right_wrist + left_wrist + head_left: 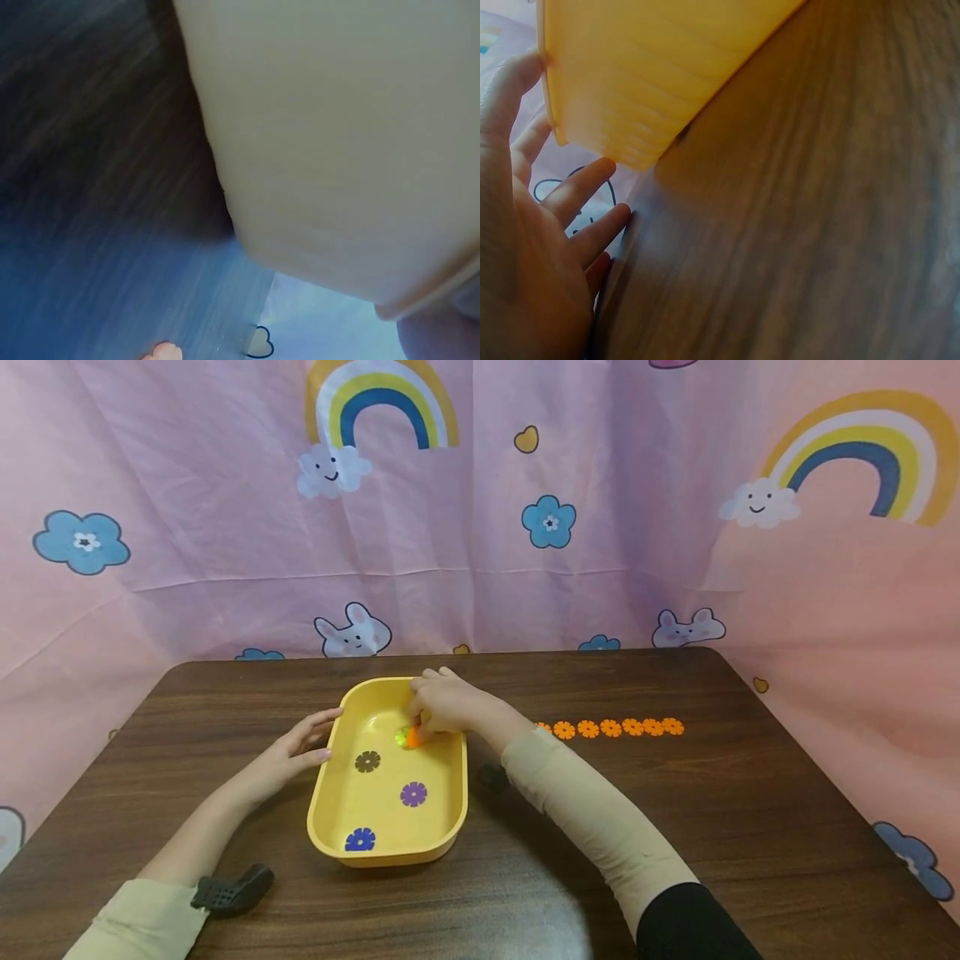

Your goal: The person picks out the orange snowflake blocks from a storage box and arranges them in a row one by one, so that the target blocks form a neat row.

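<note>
A yellow plastic tub (386, 857) stands on the table, holding several flat notched flower discs. My left hand (294, 753) steadies its left side, relaxed fingers spread; the left wrist view has the thumb and index fingertip at the rim. My right hand (447, 700) reaches over the far right rim into the tub, its fingertips pinching an orange flower disc (413, 737). Right beside that lies a yellow-green disc (401, 737), partly covered. Nearer me on the tub floor are a brown disc (367, 762), a purple disc (413, 793) and a blue disc (360, 839).
To the right of the tub, a row of several orange flower discs (611, 727) runs across the dark wooden table (750, 827); the right forearm hides its left end. A pink patterned curtain (480, 527) hangs behind the table.
</note>
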Tool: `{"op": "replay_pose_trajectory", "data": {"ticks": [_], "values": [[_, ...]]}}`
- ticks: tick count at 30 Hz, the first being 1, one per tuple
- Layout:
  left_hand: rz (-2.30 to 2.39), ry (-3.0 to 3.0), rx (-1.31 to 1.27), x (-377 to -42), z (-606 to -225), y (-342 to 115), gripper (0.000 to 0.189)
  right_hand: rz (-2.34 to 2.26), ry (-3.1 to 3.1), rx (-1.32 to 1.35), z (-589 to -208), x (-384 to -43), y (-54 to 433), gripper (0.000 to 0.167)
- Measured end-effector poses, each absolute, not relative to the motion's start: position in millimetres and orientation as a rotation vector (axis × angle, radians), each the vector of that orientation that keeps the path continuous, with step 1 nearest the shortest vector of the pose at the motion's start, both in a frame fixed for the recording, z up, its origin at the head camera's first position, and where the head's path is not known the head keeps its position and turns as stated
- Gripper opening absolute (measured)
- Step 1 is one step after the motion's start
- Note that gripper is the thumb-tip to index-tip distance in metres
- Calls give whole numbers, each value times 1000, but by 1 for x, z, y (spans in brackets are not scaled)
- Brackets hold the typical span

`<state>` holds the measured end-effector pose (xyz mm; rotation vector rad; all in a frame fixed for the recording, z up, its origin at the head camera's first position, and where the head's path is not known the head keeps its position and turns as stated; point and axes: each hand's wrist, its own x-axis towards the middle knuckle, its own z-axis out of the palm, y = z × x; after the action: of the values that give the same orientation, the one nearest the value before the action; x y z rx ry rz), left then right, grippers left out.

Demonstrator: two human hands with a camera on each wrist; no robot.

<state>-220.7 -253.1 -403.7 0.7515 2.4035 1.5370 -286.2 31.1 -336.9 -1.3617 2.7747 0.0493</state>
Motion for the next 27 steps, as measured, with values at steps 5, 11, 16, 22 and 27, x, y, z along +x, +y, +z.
{"op": "replay_pose_trajectory", "data": {"ticks": [5,11,16,22,27], "values": [[1531,2421,754,-221,-403,-252,57,-16,2789,-1359,-337,-288,34,19],[1531,2412,739,-220,-403,-252,58,-159,2824,-1350,-334,-285,38,19],[1535,2408,750,-219,-404,-253,57,-330,2833,-1339,-331,-282,44,17],[1541,2400,749,-220,-405,-253,57,-525,2855,-1315,-326,-275,54,14],[1551,2403,767,-220,-406,-253,57,-687,2911,-1330,-320,-263,64,14]]}}
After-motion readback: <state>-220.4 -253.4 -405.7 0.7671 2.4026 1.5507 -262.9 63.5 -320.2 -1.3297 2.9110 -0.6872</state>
